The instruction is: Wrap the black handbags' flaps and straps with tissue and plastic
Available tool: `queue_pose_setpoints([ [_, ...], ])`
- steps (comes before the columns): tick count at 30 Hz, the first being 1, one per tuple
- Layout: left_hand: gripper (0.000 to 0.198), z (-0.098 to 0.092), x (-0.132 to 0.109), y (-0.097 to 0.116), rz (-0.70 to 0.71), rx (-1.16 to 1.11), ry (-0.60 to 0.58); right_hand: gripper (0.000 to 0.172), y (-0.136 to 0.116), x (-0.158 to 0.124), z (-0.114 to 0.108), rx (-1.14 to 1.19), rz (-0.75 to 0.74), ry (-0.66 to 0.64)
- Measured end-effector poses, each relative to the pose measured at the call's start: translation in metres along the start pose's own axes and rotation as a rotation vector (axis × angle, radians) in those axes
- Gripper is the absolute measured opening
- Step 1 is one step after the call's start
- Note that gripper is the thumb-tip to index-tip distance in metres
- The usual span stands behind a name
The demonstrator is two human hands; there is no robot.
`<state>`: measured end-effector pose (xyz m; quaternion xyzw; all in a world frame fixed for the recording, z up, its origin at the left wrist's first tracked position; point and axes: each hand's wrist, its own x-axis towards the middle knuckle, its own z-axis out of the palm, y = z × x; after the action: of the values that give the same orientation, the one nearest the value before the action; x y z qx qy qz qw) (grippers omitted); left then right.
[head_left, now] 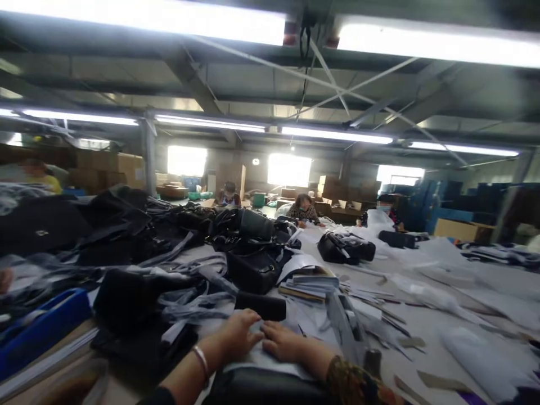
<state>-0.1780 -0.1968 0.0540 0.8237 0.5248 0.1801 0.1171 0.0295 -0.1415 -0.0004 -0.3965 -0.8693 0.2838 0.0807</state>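
Note:
My left hand (pixel 238 336) and my right hand (pixel 283 342) lie close together at the front of the table, fingertips nearly touching. Under them is white paper (pixel 264 359), between a black bag (pixel 265 388) at the bottom edge and a small black item like a wallet or flap (pixel 260 306) just beyond. The right fingers lie stretched out, pressed down on the paper. On the left, thumb and fingers are apart and slightly bent, with nothing visible between them. A bangle circles my left wrist.
A grey tape dispenser (pixel 346 326) stands to the right, beside a stack of papers (pixel 310 278). Black bags (pixel 253 267) and clear plastic wrap crowd the middle and left. A blue tray (pixel 46 329) lies at left. Across the table a person (pixel 304 211) works.

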Motion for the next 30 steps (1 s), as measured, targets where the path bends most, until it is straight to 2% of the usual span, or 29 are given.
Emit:
queue_pose_setpoints([
  [2, 0.036, -0.006, -0.020, -0.008, -0.117, -0.141, 0.169, 0.070, 0.004, -0.002, 0.001, -0.053, 0.010, -0.071],
  [5, 0.038, -0.013, -0.069, -0.005, -0.296, -0.398, 0.385, 0.073, 0.007, -0.002, 0.001, -0.116, 0.016, -0.134],
  [8, 0.045, -0.012, -0.123, 0.018, -0.361, -0.550, 0.396, 0.075, 0.013, -0.002, 0.005, -0.123, 0.022, -0.143],
  [10, 0.042, -0.009, -0.146, 0.036, -0.294, -0.581, 0.377, 0.077, 0.021, -0.001, 0.009, -0.116, 0.025, -0.139],
  [11, 0.037, -0.007, -0.152, 0.044, -0.258, -0.532, 0.416, 0.076, 0.026, 0.000, 0.011, -0.107, 0.021, -0.137],
  [13, 0.037, 0.000, -0.158, 0.054, -0.195, -0.401, 0.484, 0.076, 0.036, 0.003, 0.014, -0.086, 0.010, -0.131],
  [16, 0.031, 0.015, -0.159, 0.060, -0.199, -0.243, 0.597, 0.080, 0.045, 0.004, 0.016, -0.071, 0.006, -0.127],
  [21, 0.023, 0.042, -0.167, 0.061, -0.206, -0.187, 0.783, 0.081, 0.044, -0.001, 0.017, -0.102, -0.013, -0.118],
  [25, 0.028, 0.055, -0.178, 0.059, -0.210, -0.127, 0.822, 0.077, 0.038, -0.004, 0.023, -0.135, -0.043, -0.094],
  [30, 0.031, 0.052, -0.184, 0.052, -0.187, -0.135, 0.806, 0.076, 0.030, -0.007, 0.025, -0.162, -0.026, -0.101],
])
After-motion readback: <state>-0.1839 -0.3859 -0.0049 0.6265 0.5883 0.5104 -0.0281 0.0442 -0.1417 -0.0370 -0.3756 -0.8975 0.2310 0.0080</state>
